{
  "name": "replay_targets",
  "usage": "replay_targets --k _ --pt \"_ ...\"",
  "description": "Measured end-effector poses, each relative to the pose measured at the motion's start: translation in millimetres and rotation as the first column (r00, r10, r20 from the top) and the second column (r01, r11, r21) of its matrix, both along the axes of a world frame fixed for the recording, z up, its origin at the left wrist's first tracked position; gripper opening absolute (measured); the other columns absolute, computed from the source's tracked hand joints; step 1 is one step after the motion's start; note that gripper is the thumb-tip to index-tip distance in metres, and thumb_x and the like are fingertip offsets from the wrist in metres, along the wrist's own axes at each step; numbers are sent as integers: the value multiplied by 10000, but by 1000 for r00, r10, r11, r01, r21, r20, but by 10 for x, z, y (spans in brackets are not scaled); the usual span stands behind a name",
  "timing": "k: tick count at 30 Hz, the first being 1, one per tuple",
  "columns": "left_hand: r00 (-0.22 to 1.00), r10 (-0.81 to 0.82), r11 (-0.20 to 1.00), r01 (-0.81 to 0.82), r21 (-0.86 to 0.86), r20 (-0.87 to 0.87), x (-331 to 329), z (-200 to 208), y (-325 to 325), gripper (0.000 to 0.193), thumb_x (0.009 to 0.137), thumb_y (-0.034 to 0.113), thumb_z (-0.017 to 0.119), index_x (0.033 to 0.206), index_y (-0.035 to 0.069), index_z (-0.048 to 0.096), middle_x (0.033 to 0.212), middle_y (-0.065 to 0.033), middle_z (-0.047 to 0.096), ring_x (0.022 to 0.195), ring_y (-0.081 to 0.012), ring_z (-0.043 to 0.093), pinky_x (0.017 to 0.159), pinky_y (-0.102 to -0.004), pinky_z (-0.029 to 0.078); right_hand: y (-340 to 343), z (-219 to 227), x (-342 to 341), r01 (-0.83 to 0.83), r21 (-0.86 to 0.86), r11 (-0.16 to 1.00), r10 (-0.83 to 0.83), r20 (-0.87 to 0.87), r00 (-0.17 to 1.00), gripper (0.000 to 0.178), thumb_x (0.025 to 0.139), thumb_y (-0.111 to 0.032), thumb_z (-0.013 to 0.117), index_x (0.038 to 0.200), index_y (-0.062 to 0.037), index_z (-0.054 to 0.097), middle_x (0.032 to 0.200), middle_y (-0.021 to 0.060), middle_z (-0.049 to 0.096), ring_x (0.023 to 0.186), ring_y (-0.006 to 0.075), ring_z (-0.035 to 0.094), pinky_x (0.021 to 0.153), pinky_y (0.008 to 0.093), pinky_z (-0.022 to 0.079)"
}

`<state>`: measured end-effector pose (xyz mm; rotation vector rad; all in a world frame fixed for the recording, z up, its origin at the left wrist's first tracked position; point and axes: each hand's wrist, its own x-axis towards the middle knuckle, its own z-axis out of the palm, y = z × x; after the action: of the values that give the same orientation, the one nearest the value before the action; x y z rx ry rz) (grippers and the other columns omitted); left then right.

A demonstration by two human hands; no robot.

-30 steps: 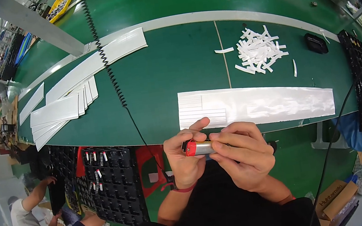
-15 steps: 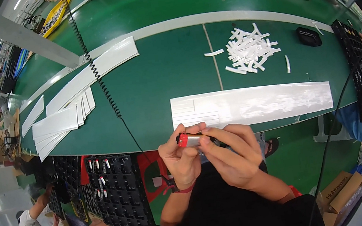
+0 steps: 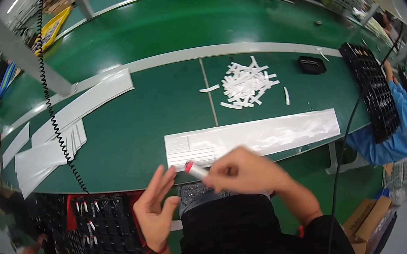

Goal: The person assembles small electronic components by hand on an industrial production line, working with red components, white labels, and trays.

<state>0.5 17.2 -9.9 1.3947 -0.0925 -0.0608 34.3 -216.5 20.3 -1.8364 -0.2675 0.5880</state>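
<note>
My right hand pinches a small white cylinder with a red end near the front edge of the table. Its red end points toward my left hand, which is apart from it, with the fingers stretched out and nothing in them. Just beyond both hands, a long white backing sheet lies on the green table, with narrow strips marked at its left end. Farther off is a pile of short white strips, with a few lying loose around it.
Long white sheets and a fan of shorter ones lie at the left, under a coiled cord. A black dish and black tray are at the right. Another black tray holds several small cylinders. Other people sit at both sides.
My left hand has let go of the cylinder and opened. My right hand keeps hold of it, now with its white side showing. The whole view has shifted, so the table appears lower and farther left.
</note>
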Motion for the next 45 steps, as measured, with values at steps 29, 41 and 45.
replay_targets --k 29,41,45 --pt "531 776 -169 -343 924 339 -992 -1942 3142 168 839 105 666 991 50 713 898 -144 699 823 -318 671 768 -401 523 509 -229 11 352 -411 841 51 708 705 339 790 -28 749 1122 -21 681 1064 126 609 1001 286 595 864 367 477" --pt "619 741 -428 137 893 260 -395 -2366 3692 61 820 126 634 826 81 675 878 -148 703 851 -365 690 675 -483 556 486 -264 6 356 -379 854 36 727 686 351 768 -27 763 1108 -12 681 1057 122 611 990 285 587 862 378 477" --pt "737 619 -546 157 823 271 -433 -2445 3748 116 845 118 583 848 86 695 919 -130 685 947 -334 654 682 -443 563 452 -278 30 351 -360 865 23 726 688 354 763 -30 765 1106 -8 679 1051 124 611 980 288 584 860 376 475"
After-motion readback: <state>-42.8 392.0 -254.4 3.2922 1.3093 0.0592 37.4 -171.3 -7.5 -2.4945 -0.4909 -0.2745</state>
